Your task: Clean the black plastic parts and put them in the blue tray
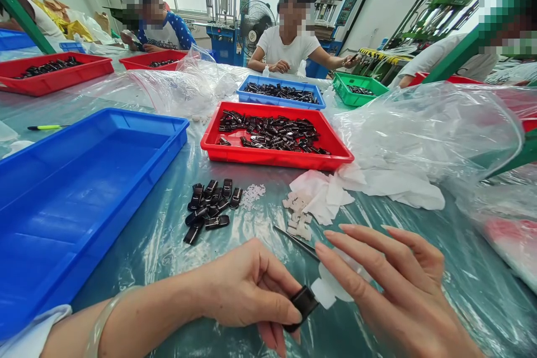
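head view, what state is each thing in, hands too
left hand, closed on a black piece
right hand, open, fingers spread
pointed tool, lying down, partly hidden
near red tray, partly filled
loose black pieces, heaped
white tissue, crumpled
fan, spinning or not, cannot tell

My left hand (251,291) pinched black part (305,303); my right hand (390,285) hovered open by tweezers (297,241). Loose black parts (212,207) lay between blue tray (79,179) and white chips (253,196), red tray (277,155) beyond.
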The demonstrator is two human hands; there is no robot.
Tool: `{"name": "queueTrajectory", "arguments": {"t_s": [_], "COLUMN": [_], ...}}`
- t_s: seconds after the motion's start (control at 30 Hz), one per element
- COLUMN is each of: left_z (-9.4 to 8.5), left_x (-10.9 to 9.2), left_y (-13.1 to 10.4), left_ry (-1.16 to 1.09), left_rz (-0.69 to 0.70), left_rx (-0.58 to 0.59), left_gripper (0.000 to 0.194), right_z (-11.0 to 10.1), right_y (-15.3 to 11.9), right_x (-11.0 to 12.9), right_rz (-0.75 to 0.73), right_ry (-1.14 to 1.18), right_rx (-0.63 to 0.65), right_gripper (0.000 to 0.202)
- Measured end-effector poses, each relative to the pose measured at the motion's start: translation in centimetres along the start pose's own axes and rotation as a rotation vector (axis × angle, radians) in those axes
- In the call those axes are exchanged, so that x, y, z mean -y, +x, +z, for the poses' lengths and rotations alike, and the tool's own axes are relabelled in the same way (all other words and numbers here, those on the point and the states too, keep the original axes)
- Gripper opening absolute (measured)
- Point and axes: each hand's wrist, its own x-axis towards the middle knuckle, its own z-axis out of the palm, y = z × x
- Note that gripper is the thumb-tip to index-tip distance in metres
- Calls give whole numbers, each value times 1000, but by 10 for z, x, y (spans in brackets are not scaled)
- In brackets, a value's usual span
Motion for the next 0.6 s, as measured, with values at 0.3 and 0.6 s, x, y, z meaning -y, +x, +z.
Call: {"name": "queueTrajectory", "arguments": {"t_s": [0.3,0.6], "left_z": [-1,0], "left_x": [-1,0], "left_y": [1,1], "left_ry": [17,23], "left_rz": [3,-11], "left_rx": [5,8], "left_gripper": [13,14], "right_z": [-1,9], "right_y": [5,5], "right_x": [0,4], "right_rz": [-37,2], "right_ry": [-18,0], "right_rx": [14,-95], "right_gripper": [31,35]}}
